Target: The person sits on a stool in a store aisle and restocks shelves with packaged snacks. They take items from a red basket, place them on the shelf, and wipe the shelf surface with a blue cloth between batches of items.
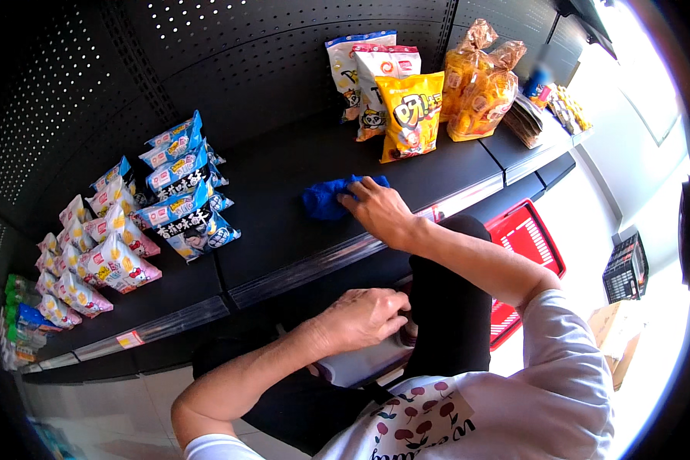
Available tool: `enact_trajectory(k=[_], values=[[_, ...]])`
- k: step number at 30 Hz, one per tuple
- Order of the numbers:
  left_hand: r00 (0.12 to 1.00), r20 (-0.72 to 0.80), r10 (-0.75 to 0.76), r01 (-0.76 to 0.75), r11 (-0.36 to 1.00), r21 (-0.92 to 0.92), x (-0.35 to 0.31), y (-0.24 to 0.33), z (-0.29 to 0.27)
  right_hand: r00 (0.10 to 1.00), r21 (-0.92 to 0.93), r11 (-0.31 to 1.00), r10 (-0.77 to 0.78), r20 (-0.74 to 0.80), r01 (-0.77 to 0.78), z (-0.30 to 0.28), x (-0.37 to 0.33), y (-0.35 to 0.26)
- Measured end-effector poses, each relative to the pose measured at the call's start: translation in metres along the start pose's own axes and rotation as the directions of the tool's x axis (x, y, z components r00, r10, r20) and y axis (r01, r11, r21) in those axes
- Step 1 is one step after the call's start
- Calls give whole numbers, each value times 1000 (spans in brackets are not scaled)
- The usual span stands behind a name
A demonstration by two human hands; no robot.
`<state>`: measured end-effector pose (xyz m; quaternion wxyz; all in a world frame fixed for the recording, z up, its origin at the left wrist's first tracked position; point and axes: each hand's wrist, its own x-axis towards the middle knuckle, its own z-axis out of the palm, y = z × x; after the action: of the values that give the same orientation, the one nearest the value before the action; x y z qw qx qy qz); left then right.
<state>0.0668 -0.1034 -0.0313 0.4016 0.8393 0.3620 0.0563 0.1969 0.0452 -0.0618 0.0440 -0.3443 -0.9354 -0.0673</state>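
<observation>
Fisheye view looking down on a seated person in a white T-shirt [506,418] with a cherry print and black trousers [452,307], facing a black shelf [272,230] of packaged snacks. The right hand [379,208] reaches onto the shelf, its grip closed over a crumpled blue cloth [326,201], with fingers bent on top and fabric showing on both sides. The cloth lies on the shelf surface, in the stretch between the snack groups. The left hand [364,318] is apart from the shelf, in front of its edge and above the person's lap; its grip is narrow, the fingers loosely curled, and I cannot tell whether anything is inside.

To the left of the cloth stand rows of blue-and-black snack bags [184,218], then white-and-pink snack bags [115,264], and at the far left some green-topped packets [19,295]. Behind and to the right of the cloth, a yellow snack bag [410,115] stands in front of two white snack bags [366,100]. Next to these are two clear bags of yellow packets [479,100]. A perforated black panel [222,31] backs the shelf. On the right, beyond the knee, is a red plastic basket [525,230]; farther right are a black crate [626,268] and a cardboard box [617,330]
</observation>
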Motion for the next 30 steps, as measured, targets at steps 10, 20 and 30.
enact_trajectory(k=[10, 20, 30], values=[[979, 204, 9, -27, 996, 89, -4, -5, -10, 987, -72, 986, 149, -64, -153, 37, 137, 46], [954, -62, 293, -272, 934, 233, -8, -26, 45, 992, -55, 991, 122, -35, -123, 37, 234, 8], [979, 67, 195, -206, 933, 296, -8, -28, 37, 999, 49, 999, -4, 37, 2, 23, 210, -32]])
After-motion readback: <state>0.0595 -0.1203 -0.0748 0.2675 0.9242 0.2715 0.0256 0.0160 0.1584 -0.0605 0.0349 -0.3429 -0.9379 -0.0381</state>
